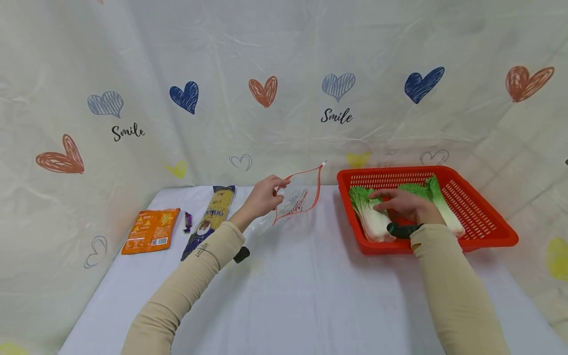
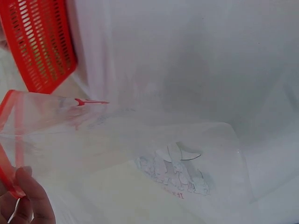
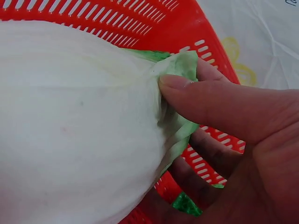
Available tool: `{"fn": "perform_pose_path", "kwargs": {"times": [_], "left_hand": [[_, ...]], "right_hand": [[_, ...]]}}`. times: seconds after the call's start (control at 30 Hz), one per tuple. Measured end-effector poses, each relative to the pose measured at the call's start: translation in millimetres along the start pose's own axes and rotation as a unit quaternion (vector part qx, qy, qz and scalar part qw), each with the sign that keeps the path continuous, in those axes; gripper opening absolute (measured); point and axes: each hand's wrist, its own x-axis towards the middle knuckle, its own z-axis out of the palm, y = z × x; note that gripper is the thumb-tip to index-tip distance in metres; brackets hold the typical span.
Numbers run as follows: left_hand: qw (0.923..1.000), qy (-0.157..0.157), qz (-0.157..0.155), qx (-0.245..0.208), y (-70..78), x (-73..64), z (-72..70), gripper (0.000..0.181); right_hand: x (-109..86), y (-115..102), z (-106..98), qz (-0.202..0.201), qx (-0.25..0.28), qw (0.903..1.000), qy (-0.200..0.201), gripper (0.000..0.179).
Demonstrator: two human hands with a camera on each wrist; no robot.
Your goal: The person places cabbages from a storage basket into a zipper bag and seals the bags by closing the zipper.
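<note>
My left hand (image 1: 265,195) pinches the rim of a clear zip bag (image 1: 298,198) with a red edge, held above the table. In the left wrist view the bag's printed film (image 2: 173,172) spreads out from the fingers, and nothing shows inside. Over on the right, my right hand (image 1: 406,204) reaches into a red basket (image 1: 492,242) at a Chinese cabbage (image 1: 374,223) with a white stalk and green leaves. Up close in the right wrist view, thumb and fingers pinch its leafy end (image 3: 180,70). A second leafy vegetable (image 1: 445,209) lies in the basket, partly behind the hand.
To the left lie an orange packet (image 1: 151,230), a small purple wrapped piece (image 1: 188,222) and a pack of noodles (image 1: 215,209), partly hidden by the left sleeve. A curtain with printed hearts (image 1: 263,91) hangs behind the white table (image 1: 306,296).
</note>
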Motion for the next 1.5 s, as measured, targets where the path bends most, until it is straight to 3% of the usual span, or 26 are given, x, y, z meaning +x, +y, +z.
{"fn": "perform_pose_path", "kwargs": {"times": [0.3,0.6,0.73,0.87,1.13,1.2,1.37,1.5], "left_hand": [[1.0000,-0.001,0.000,-0.001,1.3,-1.0,0.3,0.045],[1.0000,-0.004,-0.005,0.000,1.2,-1.1,-0.9,0.045],[1.0000,-0.006,-0.006,-0.001,0.3,-1.4,-1.0,0.045],[1.0000,-0.005,-0.008,-0.001,-1.2,-1.5,-0.6,0.045],[0.9999,-0.011,-0.005,0.000,0.4,-2.6,1.1,0.046],[0.9999,-0.010,-0.005,0.000,0.7,-2.4,1.3,0.046],[0.9999,-0.009,-0.007,0.000,-0.5,-1.2,1.8,0.045],[0.9999,-0.015,-0.006,0.001,0.1,0.5,2.8,0.045]], "right_hand": [[-3.1,1,2,-0.007,0.038,0.9993,0.004,0.032],[-1.4,6,-1,0.005,0.052,0.9986,-0.009,0.054],[-3.7,3,1,0.032,0.063,0.9963,-0.049,0.064],[-6.6,-3,3,0.056,0.035,0.9936,-0.091,0.073],[-9.1,-6,5,0.065,-0.028,0.9915,-0.109,0.080],[-9.8,-6,4,0.058,-0.028,0.9920,-0.108,0.079],[-10.3,-8,3,-0.002,-0.074,0.9904,-0.117,0.066],[-11.9,-11,3,-0.034,-0.103,0.9891,-0.100,0.061]]}}
